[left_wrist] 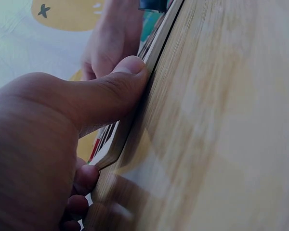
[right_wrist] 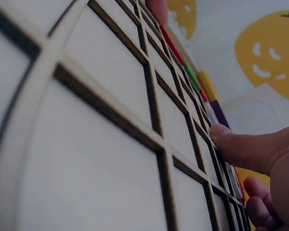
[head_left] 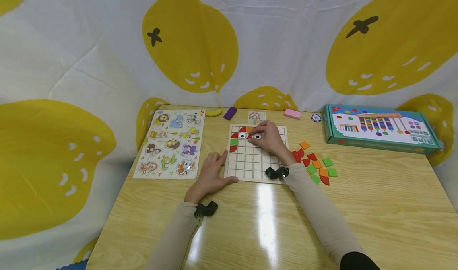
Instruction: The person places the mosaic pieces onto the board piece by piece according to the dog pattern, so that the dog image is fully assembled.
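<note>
A wooden grid board (head_left: 247,164) lies on the table with red, orange and green tiles and two eye tiles set in its upper rows. Over those rows, my right hand (head_left: 266,138) pinches a red quarter-circle tile (head_left: 249,136) between thumb and fingertips, between the eye tiles. In the right wrist view the thumb (right_wrist: 245,144) touches the board's surface; the tile is hidden there. My left hand (head_left: 211,172) spans the board's lower left corner. Its thumb (left_wrist: 111,91) lies straight along the near edge, and its other fingers touch the left edge.
Loose red, orange and green tiles (head_left: 317,164) lie right of the board. An animal puzzle board (head_left: 168,144) is at left. Behind stand a pattern card (head_left: 257,117), purple block (head_left: 230,113), yellow banana-shaped piece (head_left: 214,112), pink block (head_left: 292,113), blue chip (head_left: 316,118) and green-edged box (head_left: 381,127).
</note>
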The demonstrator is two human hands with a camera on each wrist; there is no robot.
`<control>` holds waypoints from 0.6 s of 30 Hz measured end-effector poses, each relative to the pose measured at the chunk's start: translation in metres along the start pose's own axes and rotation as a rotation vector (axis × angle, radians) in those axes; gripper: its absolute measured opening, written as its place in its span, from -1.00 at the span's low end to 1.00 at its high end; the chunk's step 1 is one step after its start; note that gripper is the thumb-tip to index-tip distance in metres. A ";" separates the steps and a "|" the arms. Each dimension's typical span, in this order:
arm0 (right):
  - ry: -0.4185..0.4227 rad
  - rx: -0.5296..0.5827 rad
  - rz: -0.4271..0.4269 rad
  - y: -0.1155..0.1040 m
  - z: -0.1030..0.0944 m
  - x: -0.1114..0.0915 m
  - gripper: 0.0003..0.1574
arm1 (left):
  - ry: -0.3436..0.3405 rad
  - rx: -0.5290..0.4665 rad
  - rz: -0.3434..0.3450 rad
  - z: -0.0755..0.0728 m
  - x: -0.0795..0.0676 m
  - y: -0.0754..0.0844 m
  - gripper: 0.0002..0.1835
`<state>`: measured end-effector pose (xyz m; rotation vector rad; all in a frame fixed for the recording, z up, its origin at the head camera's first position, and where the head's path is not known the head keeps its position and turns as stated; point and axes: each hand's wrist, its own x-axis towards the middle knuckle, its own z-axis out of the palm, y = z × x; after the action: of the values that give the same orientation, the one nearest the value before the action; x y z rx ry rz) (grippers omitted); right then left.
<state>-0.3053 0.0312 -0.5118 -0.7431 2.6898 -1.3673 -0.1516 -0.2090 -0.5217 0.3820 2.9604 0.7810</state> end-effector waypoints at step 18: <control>-0.111 -0.274 0.097 0.027 -0.114 -0.088 -0.59 | 0.022 -0.019 -0.008 0.003 -0.001 0.003 0.17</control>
<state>-0.2653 0.1685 -0.4794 -0.6714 2.8136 -0.9196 -0.1497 -0.2055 -0.5228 0.3633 2.9704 0.8172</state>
